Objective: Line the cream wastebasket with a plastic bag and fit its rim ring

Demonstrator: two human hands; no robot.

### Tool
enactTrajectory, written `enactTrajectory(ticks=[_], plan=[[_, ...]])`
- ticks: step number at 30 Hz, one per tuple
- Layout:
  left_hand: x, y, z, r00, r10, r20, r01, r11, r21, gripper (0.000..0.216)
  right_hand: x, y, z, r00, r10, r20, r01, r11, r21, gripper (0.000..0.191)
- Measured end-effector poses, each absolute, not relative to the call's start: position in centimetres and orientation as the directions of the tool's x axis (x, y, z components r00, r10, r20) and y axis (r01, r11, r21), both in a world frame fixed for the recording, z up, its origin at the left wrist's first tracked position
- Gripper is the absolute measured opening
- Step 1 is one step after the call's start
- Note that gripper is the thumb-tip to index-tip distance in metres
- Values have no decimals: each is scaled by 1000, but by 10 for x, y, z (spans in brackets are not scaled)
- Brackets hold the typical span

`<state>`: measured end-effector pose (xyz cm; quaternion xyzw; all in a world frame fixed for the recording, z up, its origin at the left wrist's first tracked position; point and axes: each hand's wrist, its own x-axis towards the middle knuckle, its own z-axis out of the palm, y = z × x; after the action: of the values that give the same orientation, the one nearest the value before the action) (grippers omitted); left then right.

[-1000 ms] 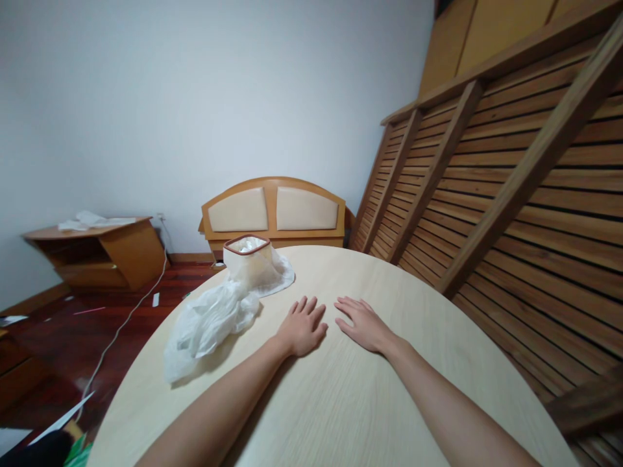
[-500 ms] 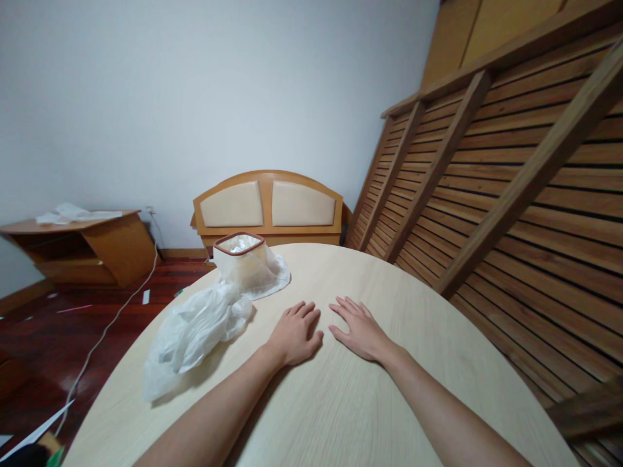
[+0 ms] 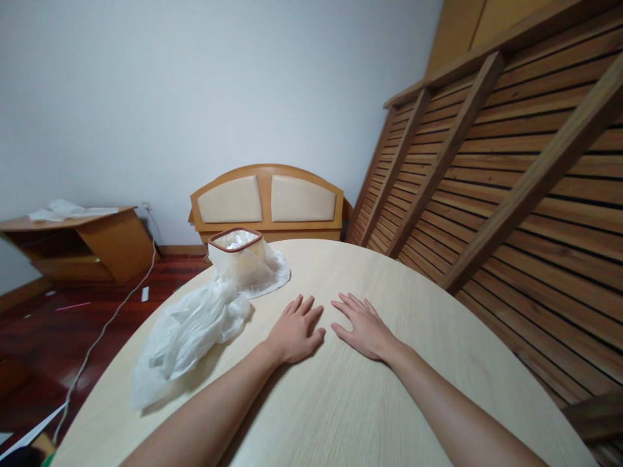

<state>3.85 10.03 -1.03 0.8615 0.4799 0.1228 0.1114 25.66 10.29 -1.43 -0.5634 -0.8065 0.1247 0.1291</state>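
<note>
My left hand [image 3: 294,329] lies palm down on the pale round table [image 3: 341,402], fingers spread and holding nothing. Close to its right, my right hand [image 3: 364,325] also rests flat with its fingers apart; a narrow gap separates the two thumbs. Left of my left hand sits a crumpled white plastic bag [image 3: 189,337]. Behind that bag stands a small square bin [image 3: 236,256] with a brown rim, white plastic around it and crumpled pale material inside. Neither hand touches the bag or the bin.
A wooden headboard [image 3: 265,225] with cream panels stands against the wall beyond the table. Slatted wooden panels [image 3: 487,194] lean along the right side. At left, a low wooden cabinet [image 3: 111,243] carries white sheets, and a white cable [image 3: 104,331] runs over the dark red floor.
Both hands keep their flat, spread pose on the table. The view has shifted slightly; the bag and bin appear a little closer.
</note>
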Motion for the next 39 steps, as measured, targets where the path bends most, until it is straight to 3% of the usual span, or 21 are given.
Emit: enactTrajectory(ticks=[25,29,35,39], plan=[[38,99,-6,522,847,97,799,-526,292,60,260,101,-17,-347,935,79,874,353,-333,65],[21,112,21,452,856,250,827,-507,242,54,259,100,-15,-351,933,76,872,355,-336,64],[-33,138,64,97,757,646,950,-263,165,43,257,97,-11,-335,939,78,878,341,-335,62],[-60,145,65,7,715,699,991,-97,89,48,257,97,-12,-338,937,84,875,346,-339,62]])
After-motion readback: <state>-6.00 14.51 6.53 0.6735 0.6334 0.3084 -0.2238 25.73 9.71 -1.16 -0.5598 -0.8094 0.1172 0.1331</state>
